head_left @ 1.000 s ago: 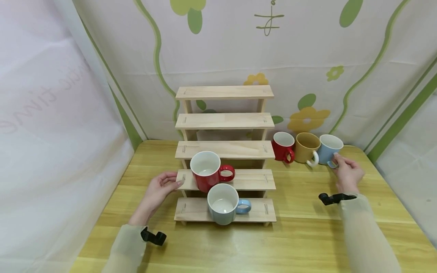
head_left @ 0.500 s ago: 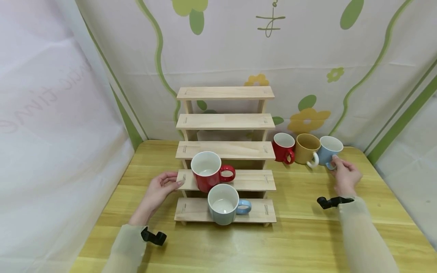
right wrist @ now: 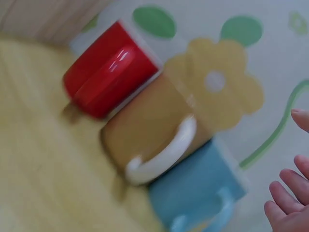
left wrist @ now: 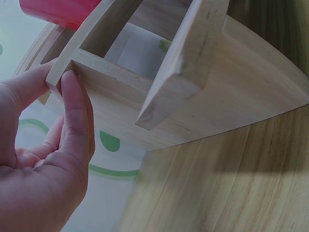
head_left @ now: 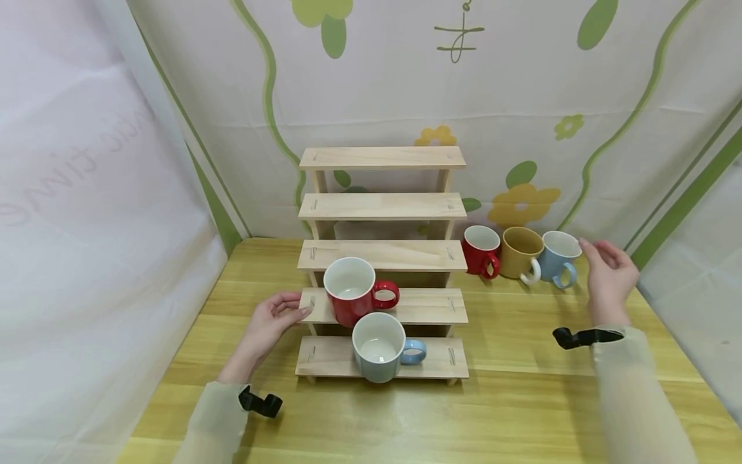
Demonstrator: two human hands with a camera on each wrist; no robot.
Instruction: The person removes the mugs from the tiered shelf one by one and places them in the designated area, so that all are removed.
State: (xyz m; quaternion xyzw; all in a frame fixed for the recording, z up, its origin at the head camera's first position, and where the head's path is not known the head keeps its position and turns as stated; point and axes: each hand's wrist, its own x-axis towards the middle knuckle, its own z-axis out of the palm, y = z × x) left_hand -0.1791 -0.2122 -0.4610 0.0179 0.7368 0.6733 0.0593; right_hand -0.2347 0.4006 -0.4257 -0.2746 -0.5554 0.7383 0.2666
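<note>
My left hand [head_left: 272,328] pinches the left end of the second-lowest step of a wooden tiered shelf [head_left: 423,306]; in the left wrist view the thumb and fingers [left wrist: 75,116] close on the board's edge. A red mug [head_left: 350,303] sits on that step, its handle to the right. On the lowest step stands a light blue mug [head_left: 373,361], handle also to the right. My right hand [head_left: 611,280], holding nothing, is just right of another blue mug [head_left: 558,258] on the table. In the right wrist view its fingers [right wrist: 289,198] are spread, apart from that mug.
Left of the right-hand blue mug, a mustard mug [head_left: 516,254] with a white handle and a red mug [head_left: 478,251] stand in a row on the wooden table [head_left: 510,399]. Patterned fabric [head_left: 371,84] hangs behind the shelf and along both sides.
My right hand has let go of the right-hand blue mug's handle and moved up and right, beside its rim. The left hand stays on the shelf.
</note>
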